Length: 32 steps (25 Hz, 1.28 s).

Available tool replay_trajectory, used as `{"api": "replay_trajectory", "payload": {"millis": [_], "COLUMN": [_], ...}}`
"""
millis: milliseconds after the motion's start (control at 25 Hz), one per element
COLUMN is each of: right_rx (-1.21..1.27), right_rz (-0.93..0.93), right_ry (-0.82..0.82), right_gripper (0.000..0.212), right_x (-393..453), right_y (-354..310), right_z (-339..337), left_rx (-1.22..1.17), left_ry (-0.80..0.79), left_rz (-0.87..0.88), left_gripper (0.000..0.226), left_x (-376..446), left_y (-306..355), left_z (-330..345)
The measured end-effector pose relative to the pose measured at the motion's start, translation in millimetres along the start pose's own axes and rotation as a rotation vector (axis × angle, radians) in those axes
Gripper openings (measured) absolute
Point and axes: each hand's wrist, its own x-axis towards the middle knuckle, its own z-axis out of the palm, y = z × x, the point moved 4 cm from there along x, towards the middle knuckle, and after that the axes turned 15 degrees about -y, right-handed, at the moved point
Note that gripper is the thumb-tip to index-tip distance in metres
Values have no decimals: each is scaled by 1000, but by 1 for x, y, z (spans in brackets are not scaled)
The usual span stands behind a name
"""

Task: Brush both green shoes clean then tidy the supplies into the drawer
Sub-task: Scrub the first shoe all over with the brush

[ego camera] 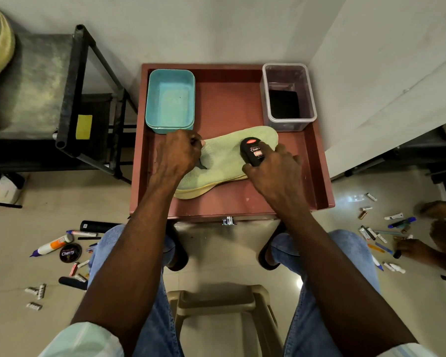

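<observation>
So the black Cherry shoe brush (254, 151) is gripped in the right hand (274, 171), fingers curled round it, and it's pressed against the toe end of the green shoe (224, 163) at mid-frame. The shoe's collar is pinched by the left hand (178, 153), just left of center. The shoe is laid across the reddish-brown tray top (229, 202). A teal tub (170, 97) is parked in the tray's upper left corner, a clear container (288, 96) in the upper right. A Cherry polish tin (70, 252) is seen among clutter on the floor, lower left.
</observation>
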Motion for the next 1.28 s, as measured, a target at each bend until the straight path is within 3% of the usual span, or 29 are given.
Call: {"api": "replay_trajectory", "payload": {"millis": [280, 480, 680, 840, 920, 1040, 1080, 1200, 1280], "right_rx": [161, 184, 160, 223, 256, 264, 274, 240, 176], "right_rz": [-39, -420, -81, -432, -309, 7, -13, -343, -357], "right_ry": [27, -215, 80, -177, -118, 132, 139, -14, 8], "right_gripper": [55, 48, 46, 47, 49, 52, 54, 51, 48], "right_x": [6, -2, 14, -3, 12, 18, 13, -8, -1], "right_y": [-2, -33, 11, -34, -13, 23, 13, -41, -33], "right_z": [18, 33, 13, 37, 25, 6, 9, 35, 35], "left_rx": [-16, 4, -13, -12, -23, -49, -45, -16, 5], "left_ry": [-8, -1, -2, 9, -4, -5, 2, 24, 28], "left_rz": [-11, -29, -3, -6, 6, 14, 16, 9, 23], "left_gripper": [18, 18, 18, 18, 19, 21, 21, 20, 20], "left_x": [0, -1, -2, -2, -2, -2, -2, -3, -4], "left_y": [1, 1, 3, 3, 2, 3, 4, 4, 4], "left_z": [1, 0, -1, -1, 0, 0, 0, -2, -2]}}
